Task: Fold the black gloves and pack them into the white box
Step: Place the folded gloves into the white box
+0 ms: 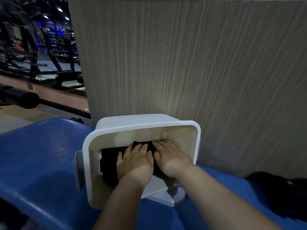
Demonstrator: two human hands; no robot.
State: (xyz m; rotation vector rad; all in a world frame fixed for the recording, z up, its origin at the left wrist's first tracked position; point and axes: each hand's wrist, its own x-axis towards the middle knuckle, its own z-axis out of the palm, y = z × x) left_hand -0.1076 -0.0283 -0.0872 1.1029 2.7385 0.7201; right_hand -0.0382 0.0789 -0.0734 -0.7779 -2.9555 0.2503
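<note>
The box (141,124) was open on top. The left hand (134,163) and right hand (169,160) lay flat in it side by side over the gloves (109,156), taking up most of its mouth. A panel (182,63) rose just behind it. The bench (41,155) lay free to the left, and a bag (282,196) sat well to the right.

On my feed I see the left hand (134,163) and the right hand (169,158), both bare. The left forearm (119,205) and right forearm (216,193) are uncovered as far as I see. A brighter patch of light crosses both wrists.
</note>
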